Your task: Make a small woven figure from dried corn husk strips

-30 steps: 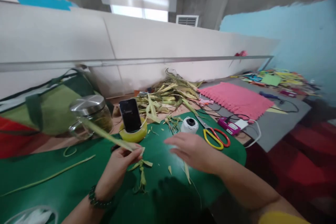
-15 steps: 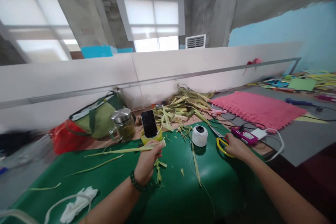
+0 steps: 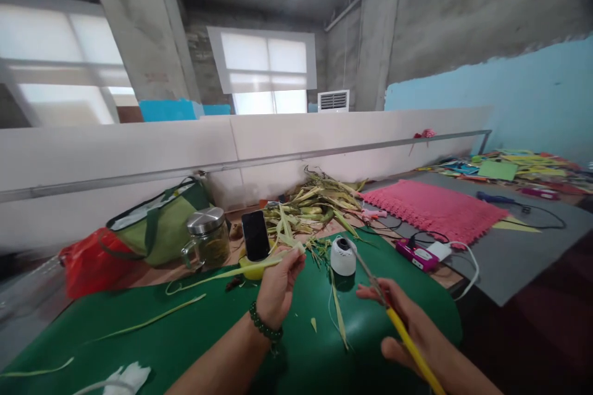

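Observation:
My left hand (image 3: pixel 279 287) is closed on one end of a long pale green leaf strip (image 3: pixel 217 276), held just above the green mat (image 3: pixel 185 339); the strip runs off to the left. My right hand (image 3: pixel 407 327) grips yellow-handled scissors (image 3: pixel 391 315), their blades pointing up and left toward a white thread spool (image 3: pixel 343 255). The scissor tips lie close to the spool's top. A bead bracelet (image 3: pixel 265 326) circles my left wrist.
A black phone (image 3: pixel 255 235) leans in a yellow holder behind my left hand. A lidded glass jar (image 3: pixel 208 245), a green bag (image 3: pixel 157 228), a heap of corn husks (image 3: pixel 315 203), a pink knitted mat (image 3: pixel 433 210) and a magenta device (image 3: pixel 416 254) lie beyond. Loose strips litter the mat.
My right hand lifted the scissors from the mat's right edge and drew them back toward me. My left hand with the strip shifted slightly right. The camera tilted upward.

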`<state>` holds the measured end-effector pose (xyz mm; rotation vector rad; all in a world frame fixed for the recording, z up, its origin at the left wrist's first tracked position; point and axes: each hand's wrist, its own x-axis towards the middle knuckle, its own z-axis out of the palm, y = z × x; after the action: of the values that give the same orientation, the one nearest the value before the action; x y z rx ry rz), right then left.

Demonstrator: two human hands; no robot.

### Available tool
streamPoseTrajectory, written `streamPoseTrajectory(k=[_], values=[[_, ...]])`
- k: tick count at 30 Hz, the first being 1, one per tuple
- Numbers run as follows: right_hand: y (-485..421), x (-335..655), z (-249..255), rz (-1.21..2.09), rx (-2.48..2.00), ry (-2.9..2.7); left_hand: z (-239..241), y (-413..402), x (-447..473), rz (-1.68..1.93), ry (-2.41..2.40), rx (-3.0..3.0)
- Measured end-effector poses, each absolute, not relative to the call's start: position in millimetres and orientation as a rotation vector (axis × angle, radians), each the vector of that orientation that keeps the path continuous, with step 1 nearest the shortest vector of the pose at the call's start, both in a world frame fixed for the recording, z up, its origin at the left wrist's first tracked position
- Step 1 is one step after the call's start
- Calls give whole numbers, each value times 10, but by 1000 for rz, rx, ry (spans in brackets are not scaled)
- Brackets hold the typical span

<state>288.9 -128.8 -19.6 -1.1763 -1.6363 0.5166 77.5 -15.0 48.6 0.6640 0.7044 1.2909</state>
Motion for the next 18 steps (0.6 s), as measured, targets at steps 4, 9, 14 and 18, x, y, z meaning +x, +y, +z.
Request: streamPoseTrajectory(k=[4, 9, 14, 18], values=[[-1141, 2625, -217, 568, -1181, -1739, 491, -232, 743, 1301, 711, 665], [-936, 2352, -401, 552, -1310, -1528, 530, -290, 737, 1334, 652, 669], [-1042, 2338, -328, 625, -1228, -1681, 534, -301, 738, 1348, 638, 721], [-1124, 2359, -176, 604, -1257, -1851, 533, -334, 739, 1364, 642, 786]])
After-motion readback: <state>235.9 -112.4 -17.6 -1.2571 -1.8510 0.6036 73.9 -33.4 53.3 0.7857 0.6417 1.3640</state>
